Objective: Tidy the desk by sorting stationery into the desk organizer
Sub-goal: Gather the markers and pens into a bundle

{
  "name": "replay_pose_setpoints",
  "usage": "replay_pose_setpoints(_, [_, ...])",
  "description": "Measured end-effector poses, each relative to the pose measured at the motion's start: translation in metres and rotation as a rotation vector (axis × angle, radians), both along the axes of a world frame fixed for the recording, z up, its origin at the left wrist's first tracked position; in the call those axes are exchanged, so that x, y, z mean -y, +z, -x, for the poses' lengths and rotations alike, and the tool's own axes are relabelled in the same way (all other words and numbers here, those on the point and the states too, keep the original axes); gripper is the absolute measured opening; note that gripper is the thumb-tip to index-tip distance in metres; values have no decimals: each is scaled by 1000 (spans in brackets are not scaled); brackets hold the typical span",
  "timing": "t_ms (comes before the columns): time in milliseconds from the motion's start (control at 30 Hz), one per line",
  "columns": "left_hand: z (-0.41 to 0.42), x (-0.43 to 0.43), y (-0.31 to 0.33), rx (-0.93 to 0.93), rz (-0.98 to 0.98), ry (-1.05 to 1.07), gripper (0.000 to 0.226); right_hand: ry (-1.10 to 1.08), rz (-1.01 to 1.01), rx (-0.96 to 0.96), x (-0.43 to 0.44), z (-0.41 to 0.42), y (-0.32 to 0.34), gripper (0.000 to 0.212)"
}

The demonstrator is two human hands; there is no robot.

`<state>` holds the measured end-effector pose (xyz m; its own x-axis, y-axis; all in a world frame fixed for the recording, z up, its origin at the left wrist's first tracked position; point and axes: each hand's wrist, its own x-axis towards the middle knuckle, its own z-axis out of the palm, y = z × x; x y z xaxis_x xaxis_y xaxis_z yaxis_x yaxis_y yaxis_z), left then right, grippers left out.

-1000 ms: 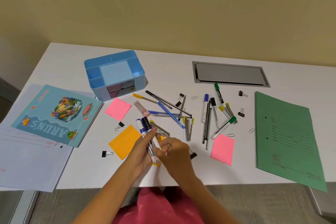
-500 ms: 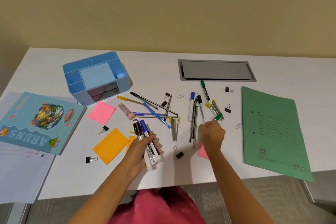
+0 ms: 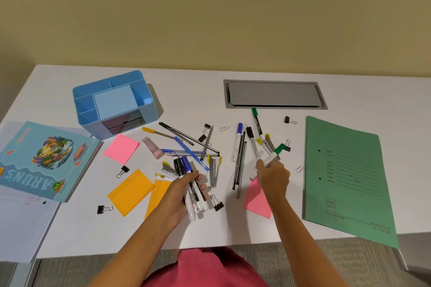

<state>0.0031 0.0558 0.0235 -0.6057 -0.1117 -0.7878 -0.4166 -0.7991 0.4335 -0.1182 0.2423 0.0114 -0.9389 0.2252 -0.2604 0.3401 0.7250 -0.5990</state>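
Blue desk organizer (image 3: 116, 105) at the worktop's (image 3: 193, 91) rear left, visible compartments empty; right of it, loose pens, left hand (image 3: 180, 190) clamped on a marker bundle (image 3: 190, 184), right hand (image 3: 272, 176) closed on a green-capped marker (image 3: 274, 155); notebook (image 3: 44, 158) left of it reads "ARUN'S".

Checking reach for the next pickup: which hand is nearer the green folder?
Right. The right hand is just left of the green folder; the left hand, gripping markers, sits farther left, mid-desk.
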Motion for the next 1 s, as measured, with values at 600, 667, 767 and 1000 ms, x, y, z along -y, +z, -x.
replay_pose_setpoints(600, [31, -30, 6, -178, -275, 0, 24, 818, 300, -119, 45, -46, 41, 17])
replay_pose_setpoints(667, [33, -30, 5, -130, -205, 5, 20, 749, 362, -117, 43, -37, 40, 9])
replay_pose_setpoints(767, [32, -24, 0, -84, -85, -12, 14, 605, 317, -160, 34, -15, 30, 11])
replay_pose_setpoints(1000, [29, -7, -11, -69, -27, -17, 20, 293, 96, -236, 12, 28, -20, 8])
